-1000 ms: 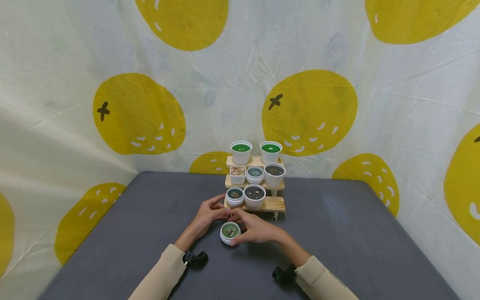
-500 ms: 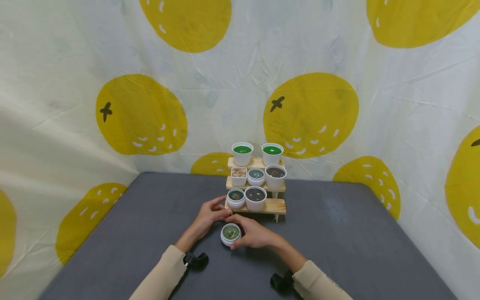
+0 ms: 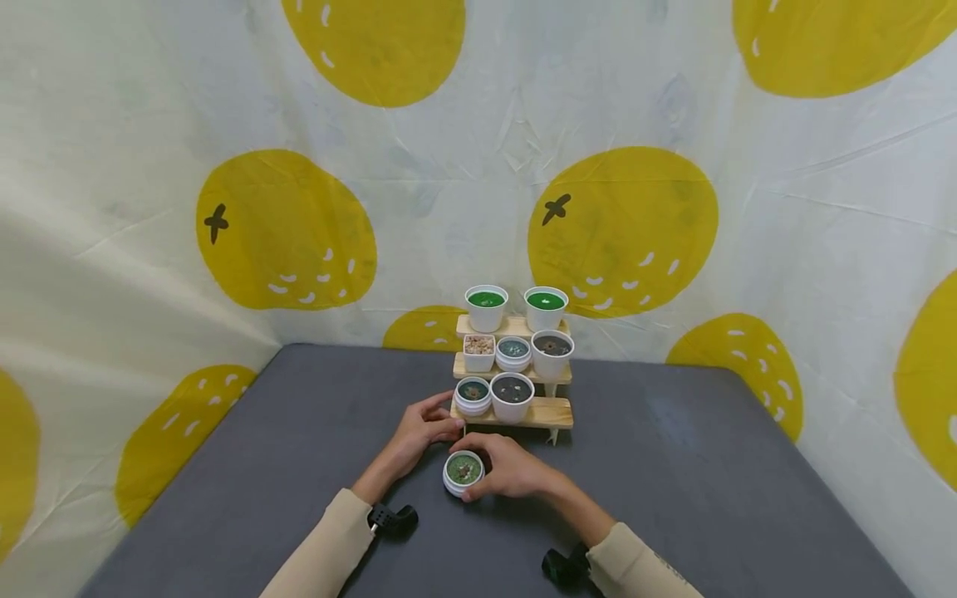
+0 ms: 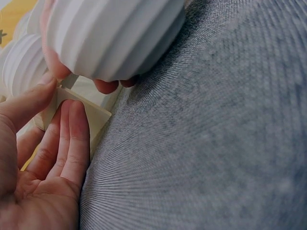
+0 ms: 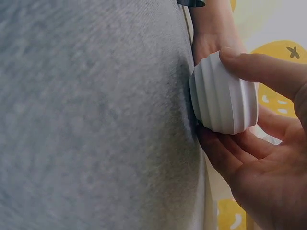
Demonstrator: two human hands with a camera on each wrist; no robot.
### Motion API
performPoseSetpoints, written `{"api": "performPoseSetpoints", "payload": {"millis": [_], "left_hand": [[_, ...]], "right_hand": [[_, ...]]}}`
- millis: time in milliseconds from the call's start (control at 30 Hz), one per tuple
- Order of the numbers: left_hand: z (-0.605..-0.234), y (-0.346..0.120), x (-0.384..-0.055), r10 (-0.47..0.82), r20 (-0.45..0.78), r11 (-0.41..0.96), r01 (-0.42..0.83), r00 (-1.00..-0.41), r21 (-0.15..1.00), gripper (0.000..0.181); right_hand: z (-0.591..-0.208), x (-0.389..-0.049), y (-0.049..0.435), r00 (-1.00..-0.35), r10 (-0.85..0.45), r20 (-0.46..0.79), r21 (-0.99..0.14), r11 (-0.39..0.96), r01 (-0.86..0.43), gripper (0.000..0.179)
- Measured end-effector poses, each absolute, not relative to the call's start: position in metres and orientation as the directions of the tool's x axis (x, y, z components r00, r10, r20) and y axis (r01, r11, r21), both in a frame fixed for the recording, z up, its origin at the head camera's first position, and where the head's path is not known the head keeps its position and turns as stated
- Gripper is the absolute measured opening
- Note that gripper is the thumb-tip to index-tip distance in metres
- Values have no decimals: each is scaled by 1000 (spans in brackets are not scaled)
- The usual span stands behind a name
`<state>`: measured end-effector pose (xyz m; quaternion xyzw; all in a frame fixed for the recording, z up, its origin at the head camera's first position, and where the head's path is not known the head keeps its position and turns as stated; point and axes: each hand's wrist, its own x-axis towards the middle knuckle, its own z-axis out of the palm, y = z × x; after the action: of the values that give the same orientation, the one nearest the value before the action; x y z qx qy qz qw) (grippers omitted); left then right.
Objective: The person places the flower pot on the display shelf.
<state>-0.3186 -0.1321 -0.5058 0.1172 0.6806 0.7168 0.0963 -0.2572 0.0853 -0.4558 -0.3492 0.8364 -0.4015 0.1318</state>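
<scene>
A small ribbed white pot (image 3: 463, 470) with a speckled green top stands on the grey table, in front of a three-step wooden stand (image 3: 553, 412). My right hand (image 3: 511, 465) holds this pot from the right; in the right wrist view its thumb lies on one side and its fingers curl round the other. My left hand (image 3: 415, 433) grips the front left corner of the stand's lowest step. The left wrist view shows the thumb at the board's edge and the fingers against the wooden end piece (image 4: 91, 112).
On the lowest step are a ribbed pot (image 3: 473, 397) and a dark-topped cup (image 3: 512, 399). The middle step carries a square cup (image 3: 478, 352), another ribbed pot (image 3: 513, 354) and a dark-topped cup (image 3: 552, 355). Two green-topped cups (image 3: 486, 309) stand highest, before a patterned curtain (image 3: 449, 124).
My right hand's fingers have drawn back from near the stand's front edge and closed round the far side of the pot. The left hand stays at the stand's corner.
</scene>
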Motion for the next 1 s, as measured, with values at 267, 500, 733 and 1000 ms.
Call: {"api": "performPoseSetpoints", "payload": {"millis": [267, 500, 733, 1000], "left_hand": [[-509, -131, -317, 322, 31, -61, 12, -946, 998, 70], [-507, -132, -318, 314, 55, -98, 25, -948, 995, 67], [-505, -133, -318, 331, 55, -98, 24, -942, 995, 68], [-504, -133, -319, 322, 28, -89, -1, -946, 996, 72]], "right_hand": [[-445, -251, 90, -724, -687, 65, -779, 419, -467, 59], [-429, -251, 104, -719, -691, 79, -792, 394, -466, 62], [-420, -246, 124, -714, -691, 115, -817, 343, -464, 60], [-410, -239, 149, -701, -706, 101, -829, 331, -452, 61]]}}
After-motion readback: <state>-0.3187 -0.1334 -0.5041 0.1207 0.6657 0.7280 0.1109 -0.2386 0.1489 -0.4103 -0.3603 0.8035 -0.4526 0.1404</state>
